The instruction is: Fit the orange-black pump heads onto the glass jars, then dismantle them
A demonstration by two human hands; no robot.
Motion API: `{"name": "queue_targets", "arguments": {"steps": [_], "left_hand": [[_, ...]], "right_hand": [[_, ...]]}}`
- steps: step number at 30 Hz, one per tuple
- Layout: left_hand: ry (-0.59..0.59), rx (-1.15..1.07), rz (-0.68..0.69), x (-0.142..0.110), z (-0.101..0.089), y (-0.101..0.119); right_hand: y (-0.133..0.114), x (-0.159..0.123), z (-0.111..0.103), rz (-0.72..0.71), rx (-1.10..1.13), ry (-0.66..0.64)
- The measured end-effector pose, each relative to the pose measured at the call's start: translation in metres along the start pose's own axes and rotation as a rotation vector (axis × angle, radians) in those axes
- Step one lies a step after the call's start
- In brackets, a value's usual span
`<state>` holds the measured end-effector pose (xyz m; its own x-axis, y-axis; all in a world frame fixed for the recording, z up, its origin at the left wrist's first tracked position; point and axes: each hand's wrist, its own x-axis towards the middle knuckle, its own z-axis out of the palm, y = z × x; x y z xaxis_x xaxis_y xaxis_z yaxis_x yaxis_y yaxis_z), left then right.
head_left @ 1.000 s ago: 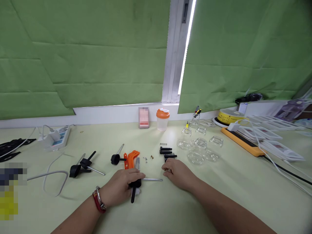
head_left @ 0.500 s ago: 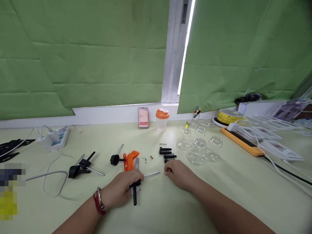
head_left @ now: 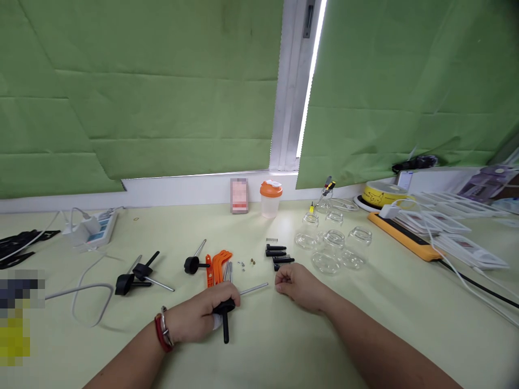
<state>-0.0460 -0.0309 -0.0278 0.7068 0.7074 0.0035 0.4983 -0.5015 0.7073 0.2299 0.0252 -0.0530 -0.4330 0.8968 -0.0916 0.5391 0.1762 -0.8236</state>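
My left hand (head_left: 205, 313) is closed around a black plastic crank piece (head_left: 226, 327). Its black handle points down toward me, and its thin metal rod (head_left: 254, 288) sticks out to the right. Just beyond the rod's tip, my right hand (head_left: 302, 286) has its fingers pinched together; whatever lies between them is hidden. Several black plastic parts with springs (head_left: 279, 259) lie right behind that hand. Orange plastic pieces (head_left: 219, 265) and some metal rods (head_left: 228, 270) are behind my left hand. Tiny metal bits (head_left: 252, 261) lie between the two groups.
More black crank pieces with rods (head_left: 140, 273) rest at the left. Several clear glass jars (head_left: 327, 254) stand at right, near a yellow-orange power strip (head_left: 401, 237). An orange-lidded cup (head_left: 271, 200) is by the wall. White cables (head_left: 93, 292) lie at left.
Both hands keep almost the same places. The rod in my left hand tilts slightly more upward at its tip, and the fingers of my right hand have shifted a little. The view has moved slightly.
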Motion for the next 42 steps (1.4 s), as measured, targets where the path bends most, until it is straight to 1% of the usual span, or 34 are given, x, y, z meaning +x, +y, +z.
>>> {"name": "queue_targets", "arguments": {"steps": [4, 7, 12, 16, 23, 35, 42], "left_hand": [[-0.057, -0.057, -0.034, -0.0025, -0.0034, -0.0055], [-0.060, -0.097, -0.039, -0.0034, -0.0048, -0.0046], [-0.033, -0.071, -0.001, -0.0015, -0.0038, 0.0002], [-0.004, -0.021, 0.014, 0.0014, -0.0007, 0.0010], [0.013, -0.037, 0.026, 0.0034, 0.0003, 0.0023], [0.034, -0.037, 0.020, 0.0052, 0.0033, -0.0025], [0.036, -0.038, 0.009, 0.0049, 0.0036, -0.0040]], "right_hand": [[0.0033, 0.0022, 0.0010, 0.109, 0.235, -0.070], [0.0014, 0.0008, 0.0019, 0.161, 0.303, -0.074], [-0.0002, 0.0014, 0.0042, 0.149, 0.375, -0.066], [0.0010, 0.0035, 0.0035, 0.141, 0.421, -0.081], [0.0055, 0.0029, -0.0005, 0.136, 0.473, -0.131], [0.0007, 0.0031, 0.0014, 0.190, 0.535, -0.107], [0.0022, 0.0028, 0.0055, 0.179, 0.557, -0.116]]}}
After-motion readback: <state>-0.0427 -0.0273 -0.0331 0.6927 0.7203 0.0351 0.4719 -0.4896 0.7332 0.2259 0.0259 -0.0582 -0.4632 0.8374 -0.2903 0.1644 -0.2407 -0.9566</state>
